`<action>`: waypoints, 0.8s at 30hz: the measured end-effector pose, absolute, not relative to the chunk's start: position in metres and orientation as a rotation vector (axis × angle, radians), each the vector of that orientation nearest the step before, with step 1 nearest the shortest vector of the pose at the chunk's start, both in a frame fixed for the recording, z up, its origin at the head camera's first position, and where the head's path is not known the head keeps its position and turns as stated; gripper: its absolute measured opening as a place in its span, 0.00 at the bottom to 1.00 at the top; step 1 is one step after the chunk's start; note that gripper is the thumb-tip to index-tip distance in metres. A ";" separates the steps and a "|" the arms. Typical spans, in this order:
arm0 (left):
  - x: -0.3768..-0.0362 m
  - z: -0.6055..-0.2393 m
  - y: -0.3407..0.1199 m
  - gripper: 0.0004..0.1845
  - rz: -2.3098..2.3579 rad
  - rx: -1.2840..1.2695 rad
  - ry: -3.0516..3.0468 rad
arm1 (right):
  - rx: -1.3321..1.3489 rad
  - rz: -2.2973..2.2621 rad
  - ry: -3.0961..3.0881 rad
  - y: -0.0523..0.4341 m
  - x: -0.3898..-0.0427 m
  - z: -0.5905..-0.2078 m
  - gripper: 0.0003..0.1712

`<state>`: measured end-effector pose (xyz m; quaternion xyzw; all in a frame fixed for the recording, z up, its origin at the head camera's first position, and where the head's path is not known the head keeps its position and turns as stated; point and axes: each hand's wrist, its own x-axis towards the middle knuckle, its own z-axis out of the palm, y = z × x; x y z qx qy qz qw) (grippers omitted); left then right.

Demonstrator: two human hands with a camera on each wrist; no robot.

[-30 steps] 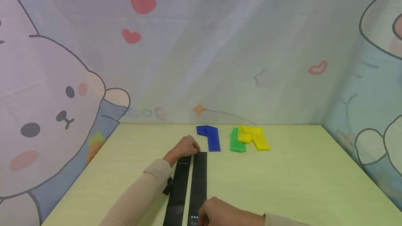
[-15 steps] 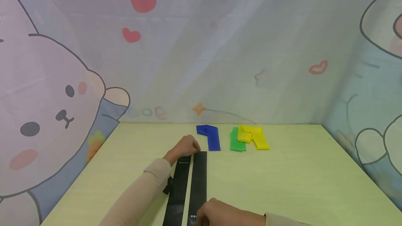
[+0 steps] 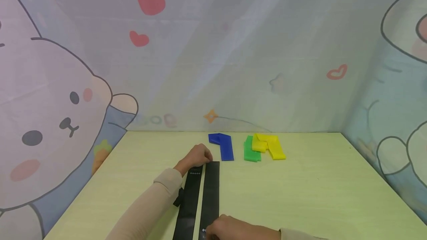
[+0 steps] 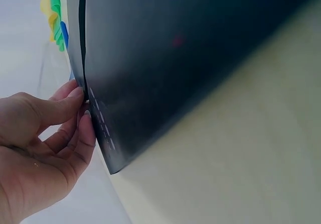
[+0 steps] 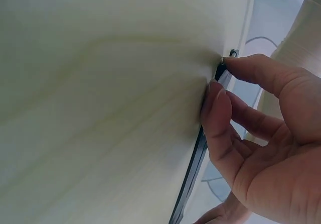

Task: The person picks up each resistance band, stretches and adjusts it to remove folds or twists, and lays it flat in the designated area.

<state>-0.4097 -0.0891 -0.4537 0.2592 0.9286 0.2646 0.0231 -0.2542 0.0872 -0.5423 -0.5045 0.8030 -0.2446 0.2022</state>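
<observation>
Right hand (image 3: pixel 230 229) has crept a touch left and nearer the person compared with half a second ago, sliding along the near end of the right black strip (image 3: pixel 211 195). Left hand (image 3: pixel 195 155) hasn't budged, and the strips look the same too. So I'd call it a tiny adjustment, someone tidying how that end lies rather than a whole new step.

Fingers: the left thumb and fingertips are pinched together at the strip's far end, seemingly on its left corner. The right thumb and finger are nipping its near end; the wrist view shows the black edge right between them.

As for which way it points, it's flat on the table (image 3: pixel 317 188), long axis running from the person straight out toward the back, maybe a hair rightward. The left black strip (image 3: pixel 190 199) lies just beside it, with a thin sliver of tabletop between. That one leans right more, so the gap narrows slightly going away. Fun detail: the white dots sit at the far end of the left one but at the near end of the right one, down by the fingers.

Beyond the strips are folded blue (image 3: pixel 227 149), green (image 3: pixel 251 155) and yellow (image 3: pixel 276 147) bands, untouched.
</observation>
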 end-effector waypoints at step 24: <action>-0.410 -0.455 -0.089 0.07 0.816 0.778 2.882 | -1.382 -0.660 2.277 0.084 -0.222 -0.477 0.06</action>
